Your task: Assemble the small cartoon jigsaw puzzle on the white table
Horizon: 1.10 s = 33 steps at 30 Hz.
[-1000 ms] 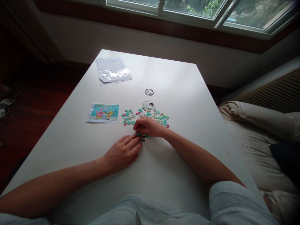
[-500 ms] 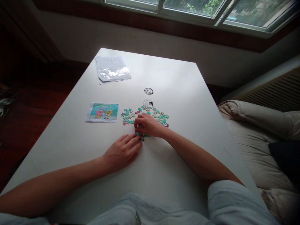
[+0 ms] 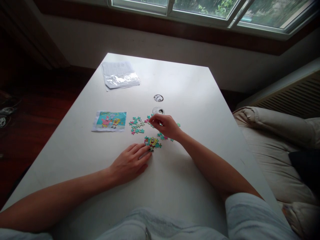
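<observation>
My left hand [image 3: 132, 160] lies flat on the table, fingers stretched out, fingertips touching the lower left edge of a partly joined jigsaw puzzle [image 3: 153, 142]. A yellow cartoon figure shows on that joined part. Above the loose puzzle pieces [image 3: 136, 125] is my right hand [image 3: 165, 126], its fingers curled in and closed. Whether a piece is between its fingertips is hidden. Other loose pieces, mostly turquoise and pink, lie around and partly beneath this hand. To their left lies a printed reference picture [image 3: 111, 120] with the same cartoon characters.
On the white table [image 3: 82, 156], a clear plastic bag with papers [image 3: 121, 75] lies at the far left. Two round cable holes [image 3: 158, 98] sit behind the pieces. A beige cushioned seat [image 3: 260, 156] stands to the right, and a window [image 3: 205, 8] is ahead.
My right hand has moved up and slightly right, off the joined puzzle and over the loose pieces, uncovering the yellow figure. My left hand has stayed in place.
</observation>
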Each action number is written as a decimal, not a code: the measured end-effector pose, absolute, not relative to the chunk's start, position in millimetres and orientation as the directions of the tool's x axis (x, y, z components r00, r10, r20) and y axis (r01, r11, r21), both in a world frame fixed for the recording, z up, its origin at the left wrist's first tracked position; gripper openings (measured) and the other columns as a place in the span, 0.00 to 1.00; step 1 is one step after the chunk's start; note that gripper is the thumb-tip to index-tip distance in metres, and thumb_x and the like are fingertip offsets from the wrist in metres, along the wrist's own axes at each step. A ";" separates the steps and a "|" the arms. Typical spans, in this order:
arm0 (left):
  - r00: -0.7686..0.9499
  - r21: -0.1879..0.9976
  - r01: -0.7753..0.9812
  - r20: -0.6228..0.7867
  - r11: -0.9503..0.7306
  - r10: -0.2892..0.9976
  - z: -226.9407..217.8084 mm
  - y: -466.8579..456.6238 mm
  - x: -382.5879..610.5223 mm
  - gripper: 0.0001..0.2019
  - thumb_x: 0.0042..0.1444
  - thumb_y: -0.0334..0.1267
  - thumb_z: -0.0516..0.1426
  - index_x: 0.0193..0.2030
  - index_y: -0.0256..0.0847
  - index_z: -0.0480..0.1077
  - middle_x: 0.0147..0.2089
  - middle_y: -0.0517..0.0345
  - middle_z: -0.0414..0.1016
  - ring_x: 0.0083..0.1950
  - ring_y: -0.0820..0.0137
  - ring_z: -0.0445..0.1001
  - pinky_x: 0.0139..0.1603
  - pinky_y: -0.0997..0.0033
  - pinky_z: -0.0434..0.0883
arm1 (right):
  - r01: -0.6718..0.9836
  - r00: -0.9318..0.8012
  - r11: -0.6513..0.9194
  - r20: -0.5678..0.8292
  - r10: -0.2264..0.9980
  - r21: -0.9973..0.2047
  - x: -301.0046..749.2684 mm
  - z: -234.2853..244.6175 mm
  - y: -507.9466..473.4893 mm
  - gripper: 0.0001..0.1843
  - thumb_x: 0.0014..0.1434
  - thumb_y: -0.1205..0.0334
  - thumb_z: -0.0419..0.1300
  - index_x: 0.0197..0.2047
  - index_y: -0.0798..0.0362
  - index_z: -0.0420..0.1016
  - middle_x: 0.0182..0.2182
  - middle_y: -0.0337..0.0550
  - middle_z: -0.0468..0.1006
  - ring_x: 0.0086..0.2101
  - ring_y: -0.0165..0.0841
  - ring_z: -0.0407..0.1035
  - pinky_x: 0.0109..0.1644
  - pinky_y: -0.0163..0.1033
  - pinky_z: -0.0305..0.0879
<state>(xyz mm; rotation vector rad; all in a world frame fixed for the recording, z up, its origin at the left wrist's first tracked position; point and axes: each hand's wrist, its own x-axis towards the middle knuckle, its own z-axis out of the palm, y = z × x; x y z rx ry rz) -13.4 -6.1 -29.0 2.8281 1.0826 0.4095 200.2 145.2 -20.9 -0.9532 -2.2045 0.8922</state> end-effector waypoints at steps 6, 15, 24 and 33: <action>0.707 0.169 0.657 0.201 -0.735 0.678 -32.4 -3.7 -17.1 0.21 0.68 0.37 0.54 0.66 0.37 0.65 0.71 0.42 0.64 0.72 0.54 0.61 0.71 0.48 0.62 | 0.408 -0.498 0.451 0.220 0.839 -0.794 215.5 -13.4 159.7 0.10 0.63 0.57 0.58 0.40 0.53 0.78 0.26 0.37 0.73 0.26 0.27 0.58 0.34 0.35 0.57; 0.713 0.199 0.666 0.114 -0.719 0.692 -38.2 0.2 -19.1 0.28 0.70 0.45 0.54 0.73 0.39 0.57 0.75 0.44 0.56 0.76 0.54 0.54 0.74 0.47 0.56 | 0.365 -0.393 0.349 0.197 0.898 -0.863 228.1 -30.6 181.2 0.12 0.61 0.54 0.61 0.41 0.54 0.78 0.26 0.38 0.73 0.27 0.28 0.63 0.32 0.35 0.57; 0.731 0.168 0.644 0.151 -0.746 0.665 -35.3 0.7 -18.9 0.25 0.69 0.42 0.55 0.69 0.37 0.62 0.71 0.41 0.64 0.72 0.54 0.62 0.70 0.49 0.61 | 0.433 -0.389 0.353 0.181 0.903 -0.829 230.7 -41.1 189.3 0.13 0.61 0.54 0.61 0.41 0.54 0.79 0.26 0.38 0.74 0.28 0.29 0.63 0.33 0.35 0.58; 0.738 0.113 0.645 0.164 -0.756 0.654 -33.5 -0.3 -17.2 0.24 0.68 0.40 0.54 0.68 0.35 0.63 0.68 0.39 0.67 0.69 0.52 0.65 0.68 0.49 0.64 | 0.527 -0.498 0.502 0.229 0.836 -0.686 217.7 -41.5 178.1 0.08 0.63 0.62 0.59 0.40 0.52 0.79 0.30 0.39 0.77 0.30 0.30 0.65 0.39 0.36 0.60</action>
